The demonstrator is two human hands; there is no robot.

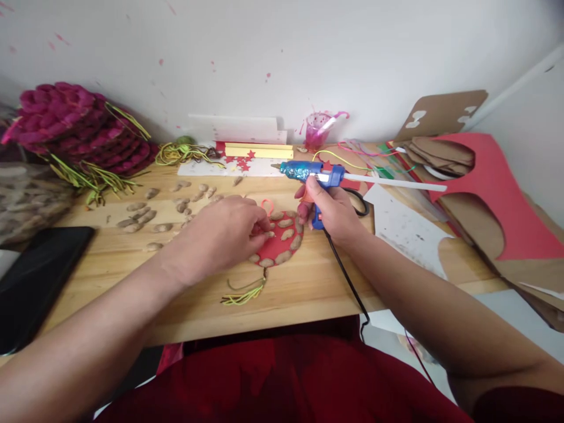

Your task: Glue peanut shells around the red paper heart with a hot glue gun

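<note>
My right hand (pixel 332 211) is wrapped round the grip of a blue hot glue gun (pixel 304 170), its nozzle pointing left and a long white glue stick (pixel 396 183) sticking out of its back. Under my hands lies a red disc (pixel 269 249) with peanuts (pixel 283 257) set round its rim and several more inside. My left hand (pixel 231 226) is over the disc's left side, fingers pinched on a peanut (pixel 268 234) that is mostly hidden. An orange loop (pixel 267 205) shows at the disc's far edge, and a yellow-green tassel (pixel 243 295) hangs from its near edge.
Loose peanuts (pixel 143 214) lie left of my hand, near a black phone (pixel 44 276). Pink braided discs (pixel 79 126) are stacked at the back left. A stained cup (pixel 316 130) stands by the wall. Cut red card (pixel 497 188) and cardboard lie right. The gun's black cord (pixel 346 273) crosses the table edge.
</note>
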